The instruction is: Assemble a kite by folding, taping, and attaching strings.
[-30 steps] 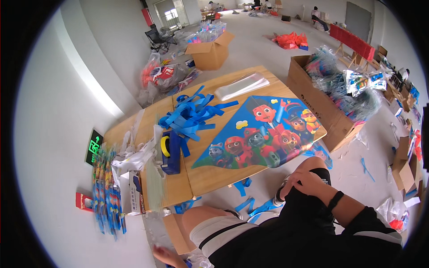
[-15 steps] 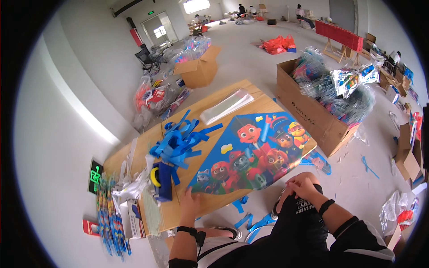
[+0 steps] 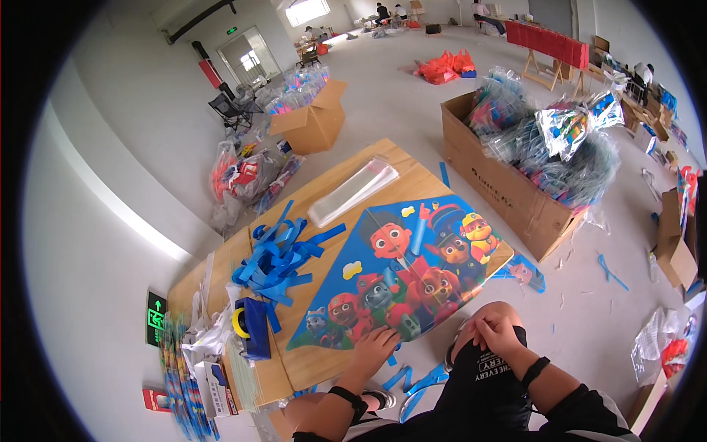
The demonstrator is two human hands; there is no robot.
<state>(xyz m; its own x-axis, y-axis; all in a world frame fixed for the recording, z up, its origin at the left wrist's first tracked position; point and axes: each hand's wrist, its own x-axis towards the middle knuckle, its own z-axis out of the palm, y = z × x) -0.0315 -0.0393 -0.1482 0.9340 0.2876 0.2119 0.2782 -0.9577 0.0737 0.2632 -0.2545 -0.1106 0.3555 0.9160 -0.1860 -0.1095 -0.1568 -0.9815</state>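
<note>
A blue kite (image 3: 361,254) printed with cartoon figures lies flat on the wooden table, its colourful face up. My left hand (image 3: 375,348) rests on its near edge, fingers laid out over the print and the table's front. My right hand (image 3: 495,328) is at my right knee, away from the kite, with curled fingers; whatever they may hold is hidden. Left of the kite is a tangled heap of blue ribbon strips (image 3: 269,258). A blue tape dispenser (image 3: 255,331) with a yellow-cored roll stands nearer me. Clear plastic sleeves (image 3: 353,193) are stacked behind the kite.
Thin pale sticks (image 3: 241,372) and a white box (image 3: 213,387) crowd the table's left end. A large carton (image 3: 508,180) of wrapped goods stands beyond the right side; another carton (image 3: 313,125) is farther back. Blue strips (image 3: 423,383) lie by my feet.
My left hand has moved right along the near edge, from the kite's left corner toward its middle. My right hand stays at my knee. The whole view has shifted slightly.
</note>
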